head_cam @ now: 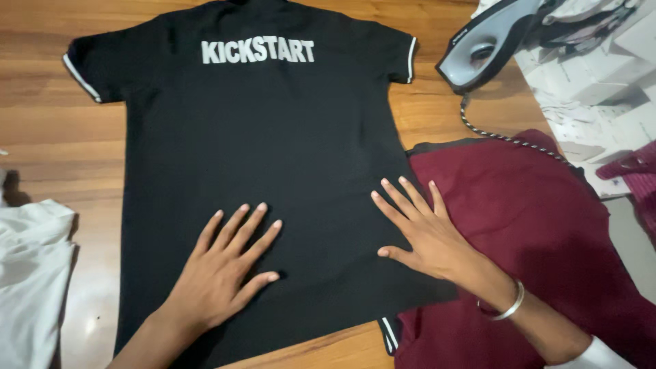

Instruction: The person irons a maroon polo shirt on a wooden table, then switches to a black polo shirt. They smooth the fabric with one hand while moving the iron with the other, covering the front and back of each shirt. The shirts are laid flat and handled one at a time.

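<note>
One head-worn camera looks steeply down, close over a wooden table (41, 130).

A black shirt (260, 157) lies spread flat, back up, across the middle of the wooden table (41, 137). The left hand (222, 270) and right hand (420, 229) both press palm-down, fingers spread, on its lower part. A maroon garment (540, 225) lies by the right edge, an iron (485, 41) at the far right corner, white cloth (31, 273) at the left edge.
</note>
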